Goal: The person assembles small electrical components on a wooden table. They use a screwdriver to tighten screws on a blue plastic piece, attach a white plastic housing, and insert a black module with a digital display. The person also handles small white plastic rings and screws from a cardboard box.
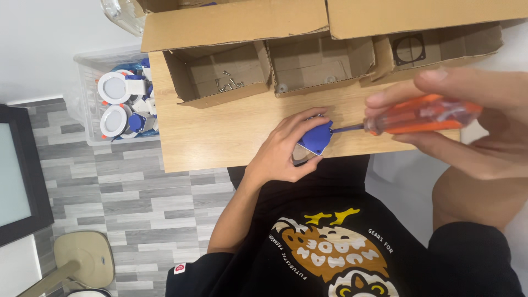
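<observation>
Wooden table (220, 137), orange-handled screwdriver (418, 115)

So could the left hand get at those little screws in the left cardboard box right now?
Probably not at once. The left hand is wrapped around the blue part at the table edge. The box is open on top with the screws uncovered and nothing between, so the way looks free once the hand lets go.

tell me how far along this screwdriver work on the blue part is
Done: nothing in view shows a finished step. In hand: the left hand grips a small blue part at the wooden table edge, and the right hand holds an orange-handled screwdriver with its tip at the part. Left: loose screws lie in a cardboard box, and a clear bin holds more round white-and-blue units.
</observation>
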